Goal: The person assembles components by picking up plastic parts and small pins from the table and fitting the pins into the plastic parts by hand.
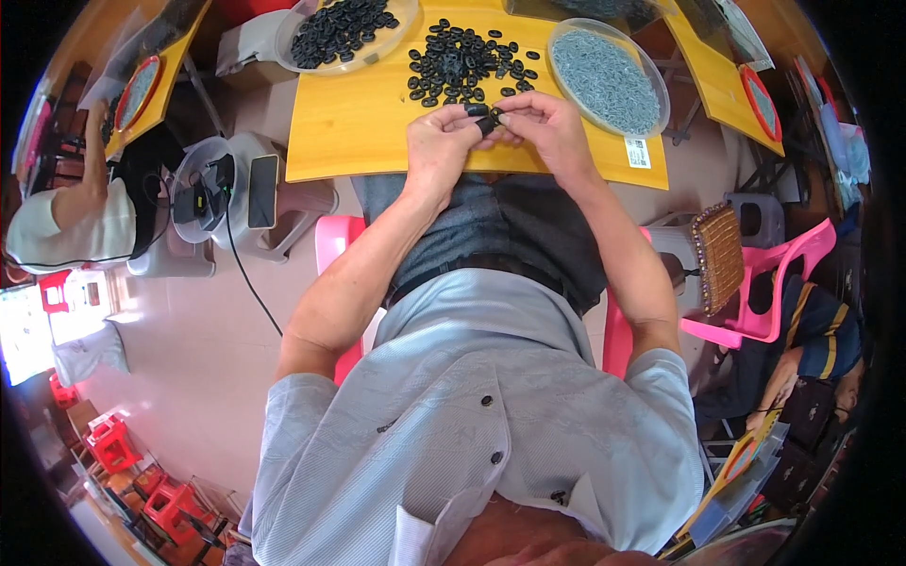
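- A small black ring [488, 121] sits pinched between both hands, just over the near edge of the yellow desk [359, 132].
- The left hand [442, 141] has its grip clamped on the ring from nine o'clock.
- The right hand [547, 127] has its fingertips closed on the same ring from three o'clock.
- A loose pile of rings [462, 61] lies at twelve o'clock, just beyond the hands.
- A clear dish of grey bits [607, 80] stands at two o'clock.
- A tray of black rings [342, 30] stands at eleven o'clock.

Head-worn fisheye, steeply down, seemingly close.
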The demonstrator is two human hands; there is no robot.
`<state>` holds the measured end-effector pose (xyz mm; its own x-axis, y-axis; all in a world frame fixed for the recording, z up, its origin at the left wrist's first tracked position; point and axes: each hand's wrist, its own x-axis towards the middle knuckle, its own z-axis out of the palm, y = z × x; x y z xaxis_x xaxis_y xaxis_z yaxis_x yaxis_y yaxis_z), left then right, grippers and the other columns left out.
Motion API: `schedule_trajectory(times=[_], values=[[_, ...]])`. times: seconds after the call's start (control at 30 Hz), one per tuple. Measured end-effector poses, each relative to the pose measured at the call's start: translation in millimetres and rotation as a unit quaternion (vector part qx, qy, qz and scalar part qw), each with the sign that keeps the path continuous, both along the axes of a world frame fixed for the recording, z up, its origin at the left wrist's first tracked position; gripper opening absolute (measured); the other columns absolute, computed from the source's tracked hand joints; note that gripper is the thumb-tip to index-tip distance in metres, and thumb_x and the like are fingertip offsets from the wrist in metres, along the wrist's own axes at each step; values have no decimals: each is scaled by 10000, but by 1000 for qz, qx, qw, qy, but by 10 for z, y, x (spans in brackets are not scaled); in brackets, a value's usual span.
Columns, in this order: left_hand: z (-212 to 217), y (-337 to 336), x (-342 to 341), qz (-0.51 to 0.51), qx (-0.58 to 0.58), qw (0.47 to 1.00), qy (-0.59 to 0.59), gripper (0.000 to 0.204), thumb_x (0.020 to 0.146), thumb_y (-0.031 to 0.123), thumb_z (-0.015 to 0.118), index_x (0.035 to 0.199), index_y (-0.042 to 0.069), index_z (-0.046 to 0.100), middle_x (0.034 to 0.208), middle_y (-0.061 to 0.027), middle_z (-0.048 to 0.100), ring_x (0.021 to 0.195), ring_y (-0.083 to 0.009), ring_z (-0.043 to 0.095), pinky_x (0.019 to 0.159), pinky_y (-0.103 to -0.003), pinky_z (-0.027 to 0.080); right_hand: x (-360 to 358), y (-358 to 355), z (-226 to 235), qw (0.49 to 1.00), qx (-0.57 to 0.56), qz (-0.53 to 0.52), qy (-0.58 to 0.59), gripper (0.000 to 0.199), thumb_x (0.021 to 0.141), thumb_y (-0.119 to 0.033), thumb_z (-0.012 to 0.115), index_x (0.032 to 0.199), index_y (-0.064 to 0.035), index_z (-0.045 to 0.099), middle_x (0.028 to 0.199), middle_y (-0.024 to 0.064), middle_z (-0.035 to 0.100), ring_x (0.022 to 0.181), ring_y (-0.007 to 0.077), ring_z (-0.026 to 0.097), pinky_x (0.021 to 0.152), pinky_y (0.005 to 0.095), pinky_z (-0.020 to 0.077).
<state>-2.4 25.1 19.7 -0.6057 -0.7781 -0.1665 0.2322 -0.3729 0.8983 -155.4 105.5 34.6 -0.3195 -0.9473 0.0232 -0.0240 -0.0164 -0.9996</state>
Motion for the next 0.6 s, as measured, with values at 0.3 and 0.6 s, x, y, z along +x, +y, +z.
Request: schedule_trajectory(times=[0.3, 0.6], values=[[-11, -27, 80, -89, -379, 913, -119, 302, 779, -57, 660, 1079, -49, 628, 895, -110, 684, 791, -162, 675, 715, -271, 540, -211, 55, 148, 995, 69, 69, -5, 136, 845, -18, 666, 945, -46, 578, 730, 1, 618, 618, 74, 584, 580, 209, 451], [-71, -48, 71, -65, -513, 843, -150, 274, 751, 44, 719, 1009, -22, 653, 859, -162, 649, 763, -304, 658, 712, -356, 537, -179, 55, 90, 992, 99, 78, 9, 150, 832, -32, 681, 922, -65, 565, 710, -7, 611, 599, 71, 580, 561, 206, 435]])
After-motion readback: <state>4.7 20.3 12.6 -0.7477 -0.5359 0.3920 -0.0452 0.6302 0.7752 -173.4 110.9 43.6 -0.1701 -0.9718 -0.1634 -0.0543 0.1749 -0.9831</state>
